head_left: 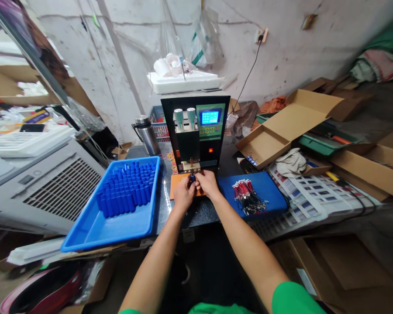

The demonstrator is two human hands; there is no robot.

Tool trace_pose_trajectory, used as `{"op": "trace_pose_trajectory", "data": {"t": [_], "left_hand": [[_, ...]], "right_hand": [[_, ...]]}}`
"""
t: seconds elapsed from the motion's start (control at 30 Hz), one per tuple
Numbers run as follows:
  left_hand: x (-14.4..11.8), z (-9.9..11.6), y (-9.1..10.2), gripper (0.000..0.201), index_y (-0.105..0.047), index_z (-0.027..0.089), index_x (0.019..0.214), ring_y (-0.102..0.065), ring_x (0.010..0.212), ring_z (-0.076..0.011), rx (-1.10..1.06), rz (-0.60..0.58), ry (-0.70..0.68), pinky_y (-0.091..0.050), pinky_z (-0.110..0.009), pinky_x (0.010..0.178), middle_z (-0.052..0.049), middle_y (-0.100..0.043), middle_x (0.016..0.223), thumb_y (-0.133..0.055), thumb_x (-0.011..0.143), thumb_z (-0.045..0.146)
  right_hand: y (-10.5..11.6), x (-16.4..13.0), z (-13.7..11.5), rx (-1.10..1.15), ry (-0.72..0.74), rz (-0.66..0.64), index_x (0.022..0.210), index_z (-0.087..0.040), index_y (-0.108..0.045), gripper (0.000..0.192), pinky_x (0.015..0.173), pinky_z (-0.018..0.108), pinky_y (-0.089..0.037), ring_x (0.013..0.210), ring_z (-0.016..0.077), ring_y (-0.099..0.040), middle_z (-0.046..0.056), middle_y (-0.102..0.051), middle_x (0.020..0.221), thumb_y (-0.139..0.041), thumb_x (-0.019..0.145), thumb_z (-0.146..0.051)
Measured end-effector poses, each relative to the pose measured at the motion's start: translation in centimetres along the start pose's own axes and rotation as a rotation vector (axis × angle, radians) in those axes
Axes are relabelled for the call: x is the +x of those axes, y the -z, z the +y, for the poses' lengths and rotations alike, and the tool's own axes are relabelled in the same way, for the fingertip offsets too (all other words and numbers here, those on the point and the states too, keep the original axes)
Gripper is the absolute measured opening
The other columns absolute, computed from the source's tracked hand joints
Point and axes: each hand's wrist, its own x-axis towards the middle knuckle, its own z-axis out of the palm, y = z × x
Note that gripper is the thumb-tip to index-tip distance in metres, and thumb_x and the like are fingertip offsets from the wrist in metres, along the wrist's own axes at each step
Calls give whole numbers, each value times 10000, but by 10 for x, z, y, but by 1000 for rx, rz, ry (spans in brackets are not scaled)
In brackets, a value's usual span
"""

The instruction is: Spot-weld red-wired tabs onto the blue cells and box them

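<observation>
Nothing can be read here. The small blue lit screen (210, 117) on the green panel of the black upright machine (196, 133), at the centre of the frame, carries pale lines of characters, but they are too small and blurred to make out.

Steel flask (147, 134) behind blue tray (94, 226); open cardboard box (281, 126) right.
</observation>
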Motion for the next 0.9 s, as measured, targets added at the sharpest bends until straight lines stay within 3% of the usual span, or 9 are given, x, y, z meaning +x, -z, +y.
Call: {"op": "trace_pose_trajectory", "data": {"t": [0.73,0.9], "left_hand": [[1,1,0,186,-679,187,1014,-605,750,-180,-23,-3,12,-391,-267,650,-35,-674,834,-583,902,300],[0,0,-1,153,-683,182,940,-592,735,-172,-32,4,3,-393,-260,646,-29,-655,804,-611,875,300]], "right_hand": [[6,-2,7,31,2,-18,664,-190,-560,233,374,180,-406,419,87,-503,-51,-541,523,-639,714,-403],[16,-14,4,-115,76,-9,763,-187,-620,201,439,204,-437,495,120,-556,-23,-607,599,-631,731,-385]]}}
